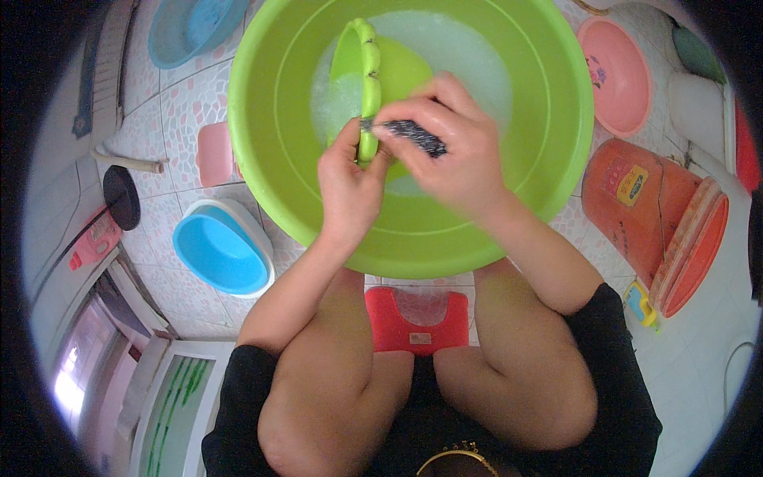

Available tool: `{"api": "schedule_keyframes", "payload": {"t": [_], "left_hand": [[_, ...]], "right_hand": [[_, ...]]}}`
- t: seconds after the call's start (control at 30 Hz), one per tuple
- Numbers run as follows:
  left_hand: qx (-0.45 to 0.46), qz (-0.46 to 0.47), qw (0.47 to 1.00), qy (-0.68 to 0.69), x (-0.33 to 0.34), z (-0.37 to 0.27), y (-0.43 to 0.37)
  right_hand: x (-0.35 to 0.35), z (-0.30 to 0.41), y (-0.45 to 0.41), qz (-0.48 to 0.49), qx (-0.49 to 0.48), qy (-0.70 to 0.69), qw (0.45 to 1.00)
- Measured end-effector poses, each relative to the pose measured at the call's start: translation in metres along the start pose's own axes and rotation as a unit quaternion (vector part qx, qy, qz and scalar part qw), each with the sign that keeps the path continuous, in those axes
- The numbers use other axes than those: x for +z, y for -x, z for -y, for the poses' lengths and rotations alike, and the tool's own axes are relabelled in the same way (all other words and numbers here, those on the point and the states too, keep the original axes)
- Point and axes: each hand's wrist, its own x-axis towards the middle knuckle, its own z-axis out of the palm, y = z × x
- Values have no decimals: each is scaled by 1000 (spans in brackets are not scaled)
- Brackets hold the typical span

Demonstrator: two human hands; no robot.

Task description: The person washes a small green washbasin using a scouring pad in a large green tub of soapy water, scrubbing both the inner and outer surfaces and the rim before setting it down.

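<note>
In front of me stands a large green plastic tub (411,250) with cloudy, sudsy water in its bottom. A smaller green plastic basin (405,65) is tipped on its side in it, its scalloped rim marked with dark spots. My left hand (351,182) grips the near part of that rim between thumb and fingers. Slightly blurred, my right hand (459,140) holds a dark, glittery scouring pad (417,136), whose end meets the rim just beside my left fingertips.
Left on the tiled floor are a blue basin (222,250), a pink plastic piece (214,155) and a hose end (134,164). A pink basin (617,77), an orange bucket (641,208) and a yellow bottle (641,304) lie right. A red stool (420,325) shows between my legs.
</note>
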Motion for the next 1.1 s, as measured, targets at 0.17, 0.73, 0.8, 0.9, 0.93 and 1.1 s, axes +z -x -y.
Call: {"api": "schedule_keyframes", "payload": {"t": [0.17, 0.73, 0.8, 0.9, 0.93, 1.1], "left_hand": [[-96, 54, 992, -64, -6, 4, 5], [-71, 31, 997, -4, -3, -2, 1], [-96, 14, 995, 36, -2, -2, 0], [-96, 36, 995, -11, -7, 2, 0], [-95, 37, 995, -11, -7, 1, 0], [-98, 44, 992, 59, -8, -1, -1]], "right_hand": [[13, 3, -5, 28, -46, 34, 998], [4, -14, 0, 16, -28, 29, 999], [2, -21, 5, 31, -6, 36, 999], [-3, -28, 4, 21, 21, 32, 999], [-5, -30, 2, -4, 26, 22, 999], [-17, -58, -5, -66, 104, -63, 990]]}}
